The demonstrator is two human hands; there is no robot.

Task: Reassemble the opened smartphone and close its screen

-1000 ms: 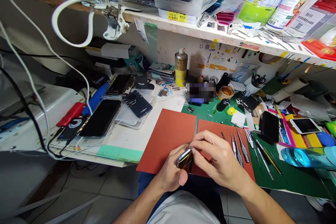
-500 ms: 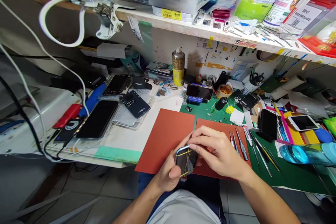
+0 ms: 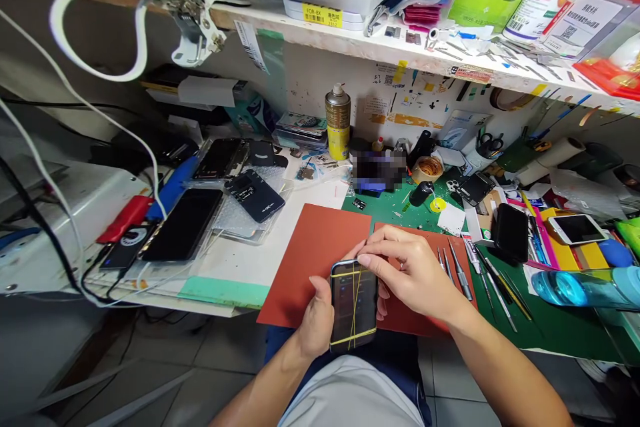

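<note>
A dark smartphone (image 3: 343, 310) with thin yellow rubber bands stretched round it is held above my lap, its screen turned up to me. My left hand (image 3: 316, 320) cradles it from the left and from beneath, thumb along the left edge and fingertips showing past the right edge. At the phone's top right corner, my right hand (image 3: 415, 273) has its thumb and fingers pinched together at the upper edge and the band there. What exactly the right fingertips grip is hidden. Behind the phone lie reddish-brown mats (image 3: 310, 247) at the table's front.
Tweezers (image 3: 460, 270) and several thin tools lie to the right, near a blue bottle (image 3: 580, 288). Another phone (image 3: 183, 225) and a black panel (image 3: 256, 195) rest on the left. A spray can (image 3: 338, 121) stands at the back, under a crowded shelf (image 3: 320, 47).
The phone has turned from a steep tilt to face me, showing its whole screen and the bands. My left thumb has moved off the screen to the left edge. The view shifts slightly.
</note>
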